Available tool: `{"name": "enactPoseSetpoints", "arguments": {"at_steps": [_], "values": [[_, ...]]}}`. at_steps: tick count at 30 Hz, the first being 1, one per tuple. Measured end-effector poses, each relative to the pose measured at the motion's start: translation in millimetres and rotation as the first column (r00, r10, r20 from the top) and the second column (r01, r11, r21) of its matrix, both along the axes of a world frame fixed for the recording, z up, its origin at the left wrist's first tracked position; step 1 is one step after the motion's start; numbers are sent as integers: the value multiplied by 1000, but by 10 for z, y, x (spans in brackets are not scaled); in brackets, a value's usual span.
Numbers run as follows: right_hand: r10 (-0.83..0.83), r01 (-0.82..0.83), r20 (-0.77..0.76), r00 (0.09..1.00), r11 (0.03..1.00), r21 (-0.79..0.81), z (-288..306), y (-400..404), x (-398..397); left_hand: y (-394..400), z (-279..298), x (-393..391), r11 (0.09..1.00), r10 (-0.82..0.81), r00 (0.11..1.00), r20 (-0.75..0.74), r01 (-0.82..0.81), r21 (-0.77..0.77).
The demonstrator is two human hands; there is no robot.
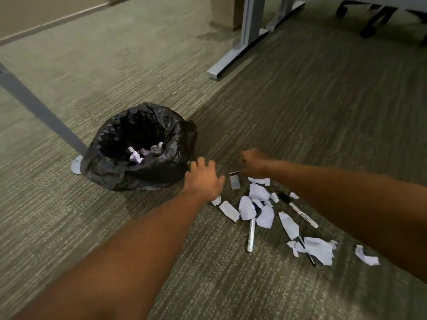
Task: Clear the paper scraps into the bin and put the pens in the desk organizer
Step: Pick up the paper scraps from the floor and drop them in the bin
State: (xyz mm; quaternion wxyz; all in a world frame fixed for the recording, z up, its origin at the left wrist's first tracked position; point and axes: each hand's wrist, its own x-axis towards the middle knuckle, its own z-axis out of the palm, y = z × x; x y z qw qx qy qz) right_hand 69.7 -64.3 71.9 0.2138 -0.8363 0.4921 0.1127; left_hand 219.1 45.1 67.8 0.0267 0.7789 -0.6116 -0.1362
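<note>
Head view: left hand (203,176) spread beside the bin (138,146), likely steadying its liner, right hand (255,163) curled over paper scraps (256,204), grasp unclear, pens (298,210) lying among them, organizer nowhere visible.

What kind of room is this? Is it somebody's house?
Probably an office, not a house. The floor is striped grey carpet, a metal desk leg stands on it, and a black wheeled chair base shows behind. A small bin sits nearby.
</note>
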Motion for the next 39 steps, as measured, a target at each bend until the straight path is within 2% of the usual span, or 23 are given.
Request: {"name": "enactPoseSetpoints", "arguments": {"at_steps": [3, 9, 14, 18, 20, 27, 33, 39], "values": [[36, -41, -106, 994, 998, -49, -202, 47, -135, 126, -230, -153, 980, 98, 995, -20, -93, 173], [121, -126, -157, 980, 992, -23, -454, 149, -171, 239, -542, -307, 948, 113, 992, -55, -91, 305], [329, -330, -282, 901, 943, 43, -614, 231, -182, 263, -715, -402, 947, 97, 995, -32, -82, 311], [356, -371, -266, 896, 928, -6, -683, 217, -190, 324, -842, -445, 959, 93, 995, -32, -81, 272], [327, -344, -259, 909, 939, -23, -694, 205, -190, 319, -902, -450, 968, 78, 996, -41, -66, 243], [197, -184, -77, 977, 973, 142, -541, -85, -244, 281, -1038, -488, 986, 45, 992, -115, -26, 163], [-121, 117, 15, 993, 979, 168, -446, -480, -477, 50, -961, -352, 999, 25, 953, -302, -12, 48], [-100, 101, -20, 995, 991, 86, -656, -413, -605, -297, -892, -315, 996, -59, 950, -305, 75, 42]]}}
